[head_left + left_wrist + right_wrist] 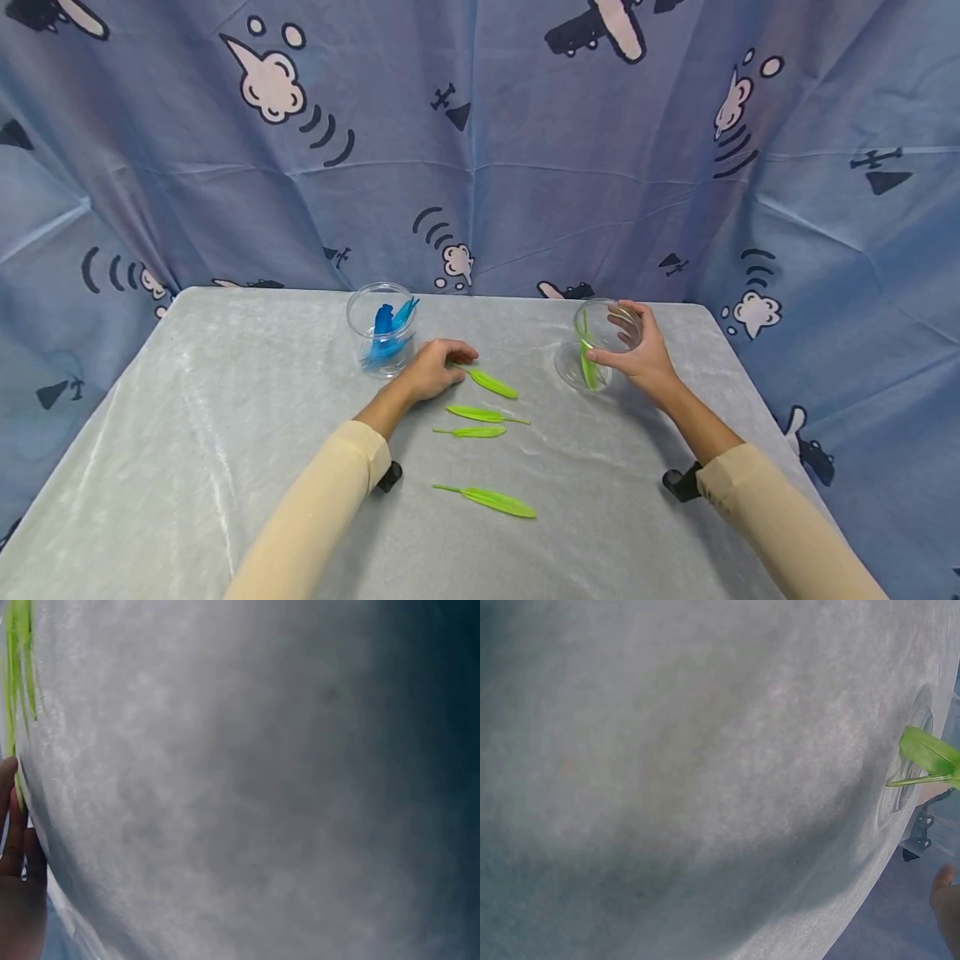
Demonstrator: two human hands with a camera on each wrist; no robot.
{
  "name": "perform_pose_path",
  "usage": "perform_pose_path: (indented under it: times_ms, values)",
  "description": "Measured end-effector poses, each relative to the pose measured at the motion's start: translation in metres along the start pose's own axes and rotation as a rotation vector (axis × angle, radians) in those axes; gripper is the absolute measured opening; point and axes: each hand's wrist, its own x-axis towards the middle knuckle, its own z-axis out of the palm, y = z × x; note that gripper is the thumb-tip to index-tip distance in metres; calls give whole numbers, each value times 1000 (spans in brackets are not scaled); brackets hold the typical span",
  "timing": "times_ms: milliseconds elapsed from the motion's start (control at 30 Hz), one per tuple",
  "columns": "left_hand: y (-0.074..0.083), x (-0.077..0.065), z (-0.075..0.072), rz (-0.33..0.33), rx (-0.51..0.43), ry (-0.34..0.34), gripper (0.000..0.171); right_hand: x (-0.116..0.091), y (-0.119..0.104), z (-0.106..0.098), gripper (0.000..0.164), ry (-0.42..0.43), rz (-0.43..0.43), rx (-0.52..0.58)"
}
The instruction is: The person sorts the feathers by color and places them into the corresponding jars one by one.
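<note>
My left hand [435,367] pinches the quill end of a green feather [495,385] lying on the table; in the left wrist view, the fingertips [9,766] meet at its stem. With the right hand [641,354] I grip a clear plastic cup [561,360] from its right side, thumb in front and fingers around the back. Green feathers [587,367] stand inside that cup. Nearer to me on the cloth lie more green feathers: one pointing left [474,412], one just below it [482,432] and a larger one [498,502] closest to me.
A second clear cup [366,321] holding blue feathers [384,333] stands at the back, just left of my left hand. A pale grey cloth covers the table [225,450]. Behind its far edge hangs a blue patterned curtain [510,167].
</note>
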Motion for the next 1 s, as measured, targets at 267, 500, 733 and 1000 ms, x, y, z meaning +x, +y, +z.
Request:
perform_pose_path:
  times_ms: [267,500,733,1000]
  values:
    - [-2,1,4,-9,66,44,26,0,-2,0,95,-3,-6,-11]
    - [-4,1,6,-6,79,65,24,0,-1,0,95,-3,-7,3]
    - [-2,3,6,-5,75,75,21,0,-1,0,95,0,-8,-4]
    - [-1,4,6,-12,113,56,19,-1,-1,0,96,-10,-4,4]
